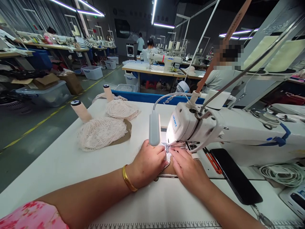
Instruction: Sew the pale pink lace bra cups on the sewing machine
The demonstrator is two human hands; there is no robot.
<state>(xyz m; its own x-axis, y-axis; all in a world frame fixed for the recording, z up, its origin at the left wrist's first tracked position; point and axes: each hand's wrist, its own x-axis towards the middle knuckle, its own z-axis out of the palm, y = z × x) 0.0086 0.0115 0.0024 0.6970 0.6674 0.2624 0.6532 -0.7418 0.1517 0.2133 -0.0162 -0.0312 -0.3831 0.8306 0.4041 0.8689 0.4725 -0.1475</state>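
Note:
A piece of white lace fabric (168, 158) with a tan layer lies under the lit needle area of a white sewing machine (183, 124). My left hand (147, 163), with a gold bangle at the wrist, is closed on the left edge of the lace, its fingers curled. Close to the presser foot, the fingertips of my right hand (189, 168) grip the fabric from the right side. Both hands partly cover the piece, and the needle itself is hard to make out. A grey lamp (154, 128) on a bent neck hangs just above my left hand.
Two lace piles (102, 133) (121, 109) and two thread cones (81, 111) (108, 93) stand on the left of the white table (114, 187). Orange-handled snips (213, 161), a black phone (235, 175) and a coiled cable (282, 174) lie at right. A person (221, 74) sits beyond the machine.

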